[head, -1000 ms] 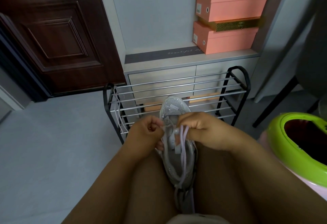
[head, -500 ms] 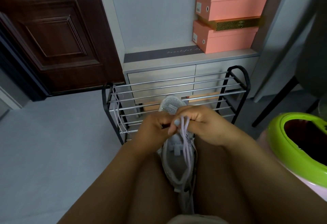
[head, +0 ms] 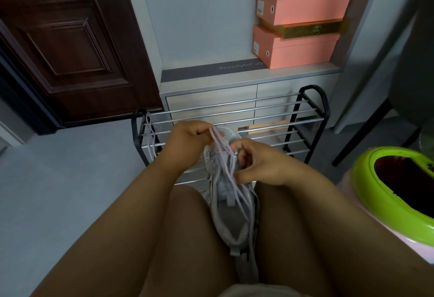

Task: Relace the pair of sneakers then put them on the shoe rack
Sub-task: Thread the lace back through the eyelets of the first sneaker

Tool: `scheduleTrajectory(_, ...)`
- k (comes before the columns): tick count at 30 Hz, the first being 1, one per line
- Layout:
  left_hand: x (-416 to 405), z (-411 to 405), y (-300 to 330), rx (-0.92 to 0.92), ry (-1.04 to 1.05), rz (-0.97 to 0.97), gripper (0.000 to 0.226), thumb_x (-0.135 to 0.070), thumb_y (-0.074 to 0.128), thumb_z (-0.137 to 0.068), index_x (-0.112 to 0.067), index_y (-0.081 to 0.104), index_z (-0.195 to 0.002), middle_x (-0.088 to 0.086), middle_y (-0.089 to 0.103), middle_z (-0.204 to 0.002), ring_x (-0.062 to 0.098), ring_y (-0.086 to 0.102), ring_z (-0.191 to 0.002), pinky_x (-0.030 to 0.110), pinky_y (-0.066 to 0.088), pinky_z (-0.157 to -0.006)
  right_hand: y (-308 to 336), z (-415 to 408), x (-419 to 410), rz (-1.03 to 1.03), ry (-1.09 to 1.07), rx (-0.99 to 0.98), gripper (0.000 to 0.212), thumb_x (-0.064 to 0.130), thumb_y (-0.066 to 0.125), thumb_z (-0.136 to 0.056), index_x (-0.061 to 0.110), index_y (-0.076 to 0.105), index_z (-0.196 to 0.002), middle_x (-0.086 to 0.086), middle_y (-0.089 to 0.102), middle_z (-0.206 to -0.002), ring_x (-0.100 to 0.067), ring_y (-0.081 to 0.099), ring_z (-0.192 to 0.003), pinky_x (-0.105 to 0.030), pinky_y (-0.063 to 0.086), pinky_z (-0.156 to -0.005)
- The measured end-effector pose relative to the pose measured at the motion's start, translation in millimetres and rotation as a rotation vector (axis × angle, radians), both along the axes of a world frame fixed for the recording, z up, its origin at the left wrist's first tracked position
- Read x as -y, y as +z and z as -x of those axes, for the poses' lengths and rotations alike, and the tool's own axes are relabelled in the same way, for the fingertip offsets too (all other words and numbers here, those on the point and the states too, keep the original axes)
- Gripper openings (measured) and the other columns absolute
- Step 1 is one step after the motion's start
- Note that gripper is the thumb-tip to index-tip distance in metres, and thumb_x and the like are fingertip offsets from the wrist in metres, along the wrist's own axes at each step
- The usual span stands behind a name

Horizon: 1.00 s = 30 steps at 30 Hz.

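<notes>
A seated person holds a pale grey sneaker (head: 231, 207) wedged between bare thighs, toe pointing away toward a black-framed shoe rack (head: 307, 118) with silver bars. The left hand (head: 187, 141) is closed in a fist around a bunch of lilac laces (head: 225, 153), pulling them up and to the left above the shoe's toe. The right hand (head: 260, 165) sits just right of the tongue, its thumb and forefinger pinching at the lace strands near the eyelets while the other fingers curl loosely. Loose lace ends trail down over the shoe's opening toward the heel. A second lilac lace (head: 150, 137) hangs over the left end of the rack's upper bars. Behind the rack stands a grey cabinet (head: 211, 94) carrying stacked pink shoeboxes (head: 303, 45). A dark wooden door (head: 70, 45) fills the far left, and a green-rimmed bin (head: 375, 193) sits at near right.
</notes>
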State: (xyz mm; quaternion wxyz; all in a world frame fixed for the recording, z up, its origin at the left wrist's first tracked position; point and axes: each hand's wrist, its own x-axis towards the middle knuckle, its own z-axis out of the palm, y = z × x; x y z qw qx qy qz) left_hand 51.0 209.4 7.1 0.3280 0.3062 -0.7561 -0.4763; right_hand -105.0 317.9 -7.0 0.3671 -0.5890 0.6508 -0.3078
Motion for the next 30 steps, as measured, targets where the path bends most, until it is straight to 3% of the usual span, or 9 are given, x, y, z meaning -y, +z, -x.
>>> scheduleTrajectory(3,5.7,6.1,4.2,0.042,0.035,0.046,0.024,0.0,0.061,-0.088,-0.019,0.074,-0.081,-0.004,0.07,-0.067,0.004,0.059,-0.056,0.014,0.045,-0.057,0.5,1.1,3.6,-0.003,-0.005,-0.028,0.048,0.018,0.076,-0.067,0.026,0.053,-0.108,0.0,0.056,-0.079,-0.01,0.054,-0.066,-0.032,0.046,-0.064)
scheduleTrajectory(6,6.0,7.3,4.9,0.122,-0.008,0.083,0.013,-0.004,0.063,-0.088,-0.009,0.075,-0.088,0.006,0.07,-0.067,0.0,0.053,-0.05,0.012,0.042,-0.05,-1.9,-3.0,7.9,0.036,-0.033,-0.041,0.041,0.016,0.075,-0.071,0.027,0.054,-0.105,-0.004,0.054,-0.077,-0.013,0.052,-0.065,-0.035,0.047,-0.063)
scheduleTrajectory(8,6.8,3.3,6.7,0.17,-0.035,0.101,0.011,-0.004,0.065,-0.086,-0.008,0.075,-0.091,-0.006,0.067,-0.057,0.0,0.049,-0.044,0.012,0.041,-0.046,-3.2,-5.6,12.4,0.112,-0.062,-0.013,0.033,0.009,0.072,-0.076,0.024,0.056,-0.1,0.0,0.047,-0.067,-0.012,0.045,-0.058,-0.029,0.039,-0.056)
scheduleTrajectory(12,11.8,-8.6,13.9,0.208,-0.147,0.083,0.016,0.0,0.069,-0.081,-0.008,0.074,-0.094,-0.001,0.071,-0.065,0.011,0.061,-0.054,0.021,0.053,-0.054,-0.9,1.4,19.8,0.157,-0.05,0.028,0.024,-0.006,0.064,-0.08,0.017,0.059,-0.079,0.01,0.042,-0.055,0.0,0.039,-0.044,-0.018,0.034,-0.05)
scheduleTrajectory(15,11.9,-15.5,14.3,0.188,-0.202,-0.083,0.016,0.006,0.067,-0.081,-0.005,0.074,-0.09,0.013,0.073,-0.079,0.02,0.068,-0.067,0.024,0.057,-0.062,3.9,6.8,20.7,0.068,-0.081,0.189,0.031,-0.016,0.051,-0.079,0.015,0.054,-0.073,-0.001,0.05,-0.056,-0.002,0.044,-0.039,-0.019,0.036,-0.043)
scheduleTrajectory(19,7.4,-20.3,12.8,-0.037,-0.216,-0.526,0.024,0.014,0.049,-0.086,0.001,0.069,-0.088,0.014,0.073,-0.082,0.022,0.071,-0.077,0.03,0.06,-0.072,8.4,8.0,22.4,0.021,-0.124,0.567,0.031,-0.019,0.034,-0.073,0.007,0.053,-0.071,-0.013,0.062,-0.058,-0.018,0.057,-0.047,-0.023,0.042,-0.044)
scheduleTrajectory(23,6.9,-20.5,19.1,-0.358,-0.221,-0.936,0.029,-0.002,0.046,-0.075,-0.002,0.075,-0.08,0.013,0.069,-0.082,0.021,0.069,-0.075,0.034,0.059,-0.078,20.0,6.8,24.1,-0.026,-0.126,0.987,0.026,0.003,0.035,-0.083,-0.001,0.061,-0.082,-0.015,0.069,-0.07,-0.02,0.065,-0.059,-0.022,0.054,-0.056)
scheduleTrajectory(26,14.8,-18.6,36.4,-0.526,-0.169,-1.002,0.026,-0.005,0.052,-0.075,0.002,0.071,-0.091,0.012,0.065,-0.083,0.016,0.065,-0.07,0.03,0.058,-0.074,36.2,6.0,28.2,0.046,-0.148,1.046,0.025,0.018,0.047,-0.084,0.005,0.066,-0.092,-0.008,0.07,-0.074,-0.014,0.06,-0.063,-0.022,0.048,-0.063)
scheduleTrajectory(30,29.3,-10.3,68.0,-0.571,-0.156,-0.876,0.038,-0.009,0.056,-0.074,0.004,0.062,-0.109,0.014,0.066,-0.095,0.017,0.067,-0.082,0.033,0.056,-0.084,64.6,6.5,37.7,0.177,-0.128,1.023,0.029,0.017,0.045,-0.088,0.008,0.064,-0.107,-0.006,0.068,-0.089,-0.011,0.056,-0.07,-0.021,0.041,-0.058)
